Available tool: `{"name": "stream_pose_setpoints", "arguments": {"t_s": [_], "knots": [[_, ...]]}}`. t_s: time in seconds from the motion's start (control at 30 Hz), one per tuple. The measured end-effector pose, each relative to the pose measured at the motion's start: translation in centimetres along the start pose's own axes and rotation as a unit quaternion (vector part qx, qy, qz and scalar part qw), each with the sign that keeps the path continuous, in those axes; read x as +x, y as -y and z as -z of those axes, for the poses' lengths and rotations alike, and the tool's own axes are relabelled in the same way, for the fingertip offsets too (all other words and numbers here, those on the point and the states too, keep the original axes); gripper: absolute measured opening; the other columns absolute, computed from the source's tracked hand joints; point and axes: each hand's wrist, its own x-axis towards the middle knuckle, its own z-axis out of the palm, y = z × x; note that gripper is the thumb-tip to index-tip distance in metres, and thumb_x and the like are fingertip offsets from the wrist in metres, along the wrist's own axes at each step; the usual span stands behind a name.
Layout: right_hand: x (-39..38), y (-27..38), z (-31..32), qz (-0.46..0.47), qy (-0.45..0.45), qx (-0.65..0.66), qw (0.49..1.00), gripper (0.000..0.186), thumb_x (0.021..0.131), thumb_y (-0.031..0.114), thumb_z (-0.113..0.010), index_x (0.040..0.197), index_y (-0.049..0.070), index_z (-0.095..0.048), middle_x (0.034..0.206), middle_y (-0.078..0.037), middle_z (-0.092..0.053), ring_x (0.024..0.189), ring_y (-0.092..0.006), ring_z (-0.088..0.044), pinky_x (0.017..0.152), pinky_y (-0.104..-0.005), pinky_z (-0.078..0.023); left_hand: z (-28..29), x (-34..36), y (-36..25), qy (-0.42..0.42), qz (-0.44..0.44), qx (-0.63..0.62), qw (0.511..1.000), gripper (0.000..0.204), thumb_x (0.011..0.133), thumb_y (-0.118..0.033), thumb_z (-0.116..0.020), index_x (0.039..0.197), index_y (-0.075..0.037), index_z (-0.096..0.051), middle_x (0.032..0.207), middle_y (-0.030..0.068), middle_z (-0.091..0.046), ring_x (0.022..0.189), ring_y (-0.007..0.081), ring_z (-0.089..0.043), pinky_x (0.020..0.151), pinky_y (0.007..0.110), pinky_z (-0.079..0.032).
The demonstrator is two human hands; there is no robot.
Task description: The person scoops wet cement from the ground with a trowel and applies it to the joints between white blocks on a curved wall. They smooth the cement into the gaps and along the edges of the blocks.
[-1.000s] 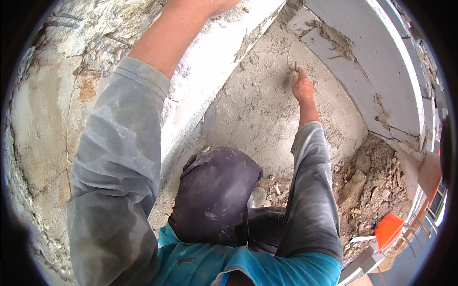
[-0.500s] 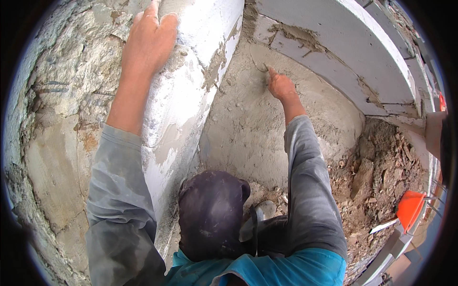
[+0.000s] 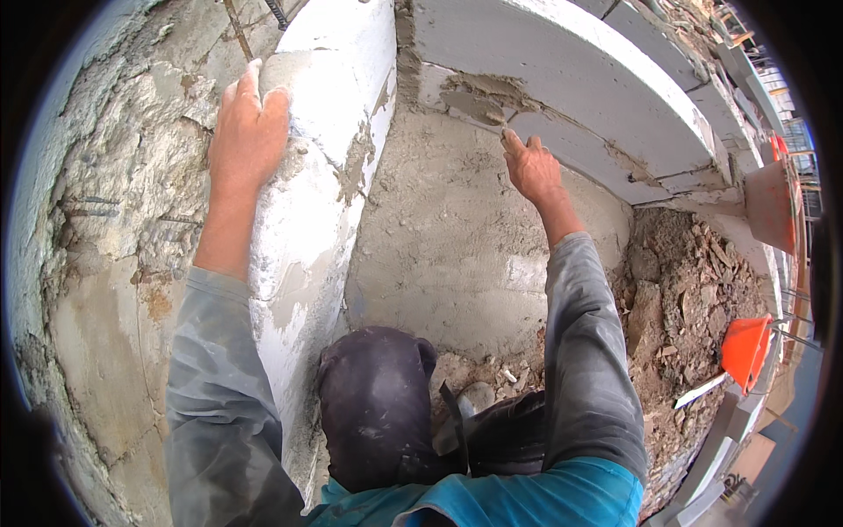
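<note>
My left hand point(image 3: 250, 132) rests on the top of a white block wall point(image 3: 303, 211), its fingers stretched out along the rough edge. On the right, my right hand point(image 3: 532, 167) is closed round the handle of a small trowel point(image 3: 475, 107), mostly hidden by the fingers. The blade lies against a patch of wet grey mortar point(image 3: 509, 86) smeared on the pale block wall point(image 3: 580, 66) at the far side. Between the two walls spreads a grey plastered surface point(image 3: 439, 228), with a lighter smooth patch near its right side.
My bent knee point(image 3: 378, 395) in dark trousers is at the lower middle. Rubble and soil point(image 3: 680, 299) lie to the right, beside an orange container point(image 3: 746, 351) and a dusty pinkish bucket point(image 3: 771, 206). Broken concrete point(image 3: 132, 158) runs along the left, with steel bars point(image 3: 277, 12) sticking out at the top.
My right hand has lifted the trowel from the plastered surface to the mortar on the far block wall. The view has shifted slightly; my left hand stays on the white wall.
</note>
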Motion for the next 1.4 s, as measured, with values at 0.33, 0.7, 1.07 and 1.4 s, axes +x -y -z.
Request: {"name": "stream_pose_setpoints", "arguments": {"t_s": [0.33, 0.7, 1.07, 1.4], "knots": [[-10.3, -16.8, 3.3, -0.155, -0.086, -0.013, 0.984, 0.036, 0.095, 0.028, -0.058, 0.127, 0.014, -0.051, 0.104, -0.021, -0.063, 0.092, -0.0430, -0.066, 0.079, -0.0523, -0.054, -0.6, 1.1, 1.8, 0.018, -0.011, -0.037, 0.999, 0.067, 0.093, -0.038, -0.044, 0.152, -0.007, -0.038, 0.150, 0.0232, -0.042, 0.138, 0.0380, -0.041, 0.115, 0.044, -0.032], [-35.3, -11.6, 4.1, -0.372, -0.018, 0.253, 0.893, 0.035, 0.090, 0.033, -0.062, 0.105, 0.003, -0.052, 0.087, -0.028, -0.065, 0.084, -0.0481, -0.064, 0.076, -0.0543, -0.050, -0.5, 0.9, 1.0, -0.022, -0.048, 0.028, 0.998, 0.064, 0.097, -0.033, -0.043, 0.152, -0.002, -0.033, 0.150, 0.0270, -0.039, 0.139, 0.0421, -0.038, 0.114, 0.047, -0.030], [-61.9, -1.3, 24.2, -0.424, 0.276, 0.265, 0.821, 0.048, 0.083, 0.037, -0.064, 0.109, -0.002, -0.058, 0.096, -0.031, -0.066, 0.093, -0.0488, -0.064, 0.082, -0.0534, -0.052, 8.1, -15.6, -1.9, 0.077, -0.001, 0.119, 0.990, 0.076, 0.094, -0.029, -0.059, 0.154, 0.001, -0.023, 0.152, 0.0317, -0.026, 0.141, 0.0472, -0.027, 0.116, 0.055, -0.023], [-72.1, 2.6, 39.3, -0.483, 0.369, 0.283, 0.742, 0.053, 0.078, 0.041, -0.070, 0.105, -0.005, -0.067, 0.106, -0.031, -0.067, 0.105, -0.0455, -0.064, 0.093, -0.0495, -0.050, 31.0, -33.0, -6.4, 0.565, 0.072, 0.150, 0.808, 0.070, 0.089, -0.044, -0.058, 0.141, 0.002, -0.049, 0.142, 0.0355, -0.044, 0.135, 0.0487, -0.041, 0.114, 0.052, -0.033]]}}
